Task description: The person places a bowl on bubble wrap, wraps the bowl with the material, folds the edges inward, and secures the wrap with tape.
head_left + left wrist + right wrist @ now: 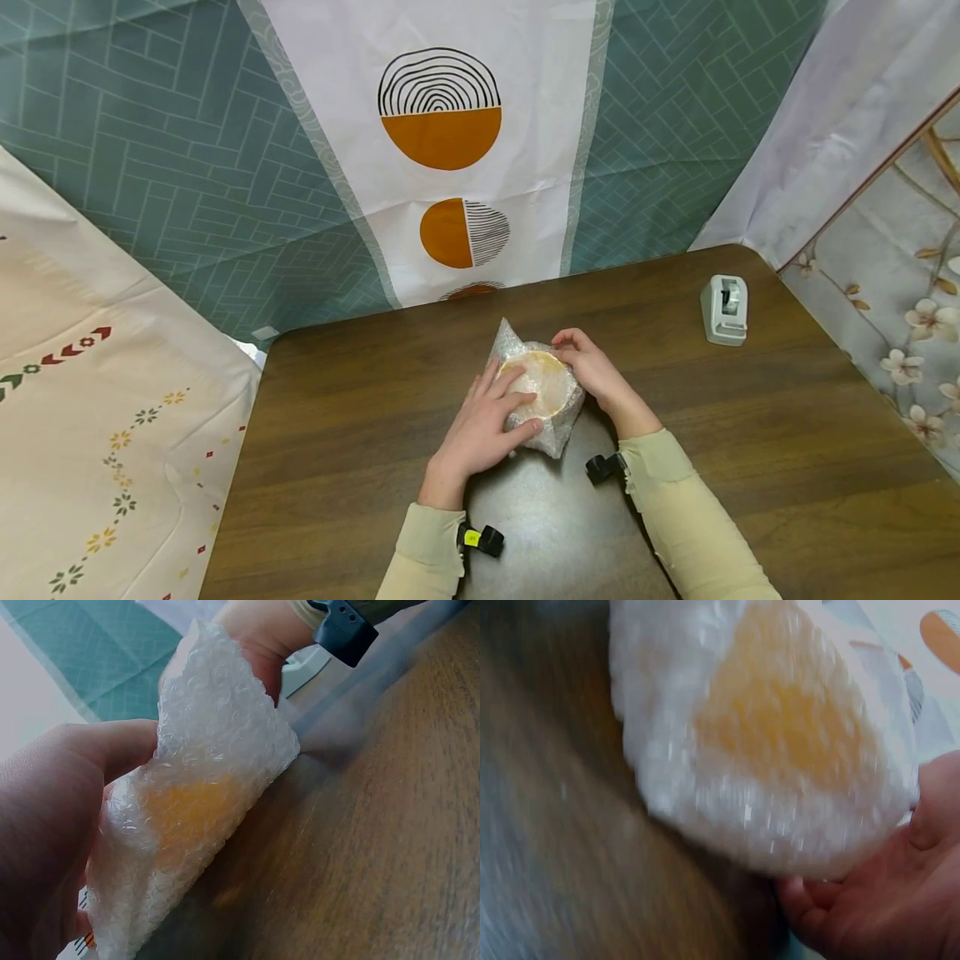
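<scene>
A round bowl-like thing with a yellow rim, wrapped in bubble wrap (551, 385), sits on the table between both hands. Its yellow part shows blurred through the wrap (199, 806) in the left wrist view. My left hand (487, 421) rests on its left side, fingers spread across the top and thumb toward the near edge. At its right far side, my right hand (592, 367) grips the edge with curled fingers. The right wrist view has the wrapped bowl (780, 750) large and blurred, with the right hand (885, 892) against its side. A wrap corner sticks up at the far left.
A light grey tape dispenser (725, 310) stands at the table's right back. The brown wooden table (360, 417) runs back to a patterned cloth (480, 167) hanging behind it. Floral cloths hang on both sides. Dark wrist cameras (491, 542) are strapped to both sleeves.
</scene>
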